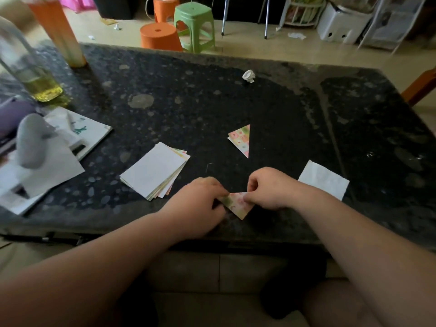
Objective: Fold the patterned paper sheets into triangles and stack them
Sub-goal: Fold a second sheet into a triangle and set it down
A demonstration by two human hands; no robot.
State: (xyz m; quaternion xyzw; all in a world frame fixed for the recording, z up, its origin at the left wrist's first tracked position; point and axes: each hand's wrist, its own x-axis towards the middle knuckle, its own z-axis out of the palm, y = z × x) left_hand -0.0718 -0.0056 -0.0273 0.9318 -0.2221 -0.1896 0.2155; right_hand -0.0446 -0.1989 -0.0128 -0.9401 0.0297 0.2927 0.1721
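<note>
A folded patterned paper sheet (237, 205) lies near the front edge of the dark stone table (212, 102), its point toward me. My left hand (200, 204) pinches its left side and my right hand (269, 188) pinches its upper right edge. One finished patterned triangle (241, 139) lies farther back, right of centre. A stack of unfolded sheets (155, 171), white sides up, sits to the left of my hands.
A white square of paper (324, 179) lies right of my right hand. A crumpled white scrap (249, 76) sits toward the back. Booklets and a grey object (33, 140) crowd the left edge, with a glass bottle (28, 64) and an orange tumbler (59, 31) behind. Stools stand beyond the table.
</note>
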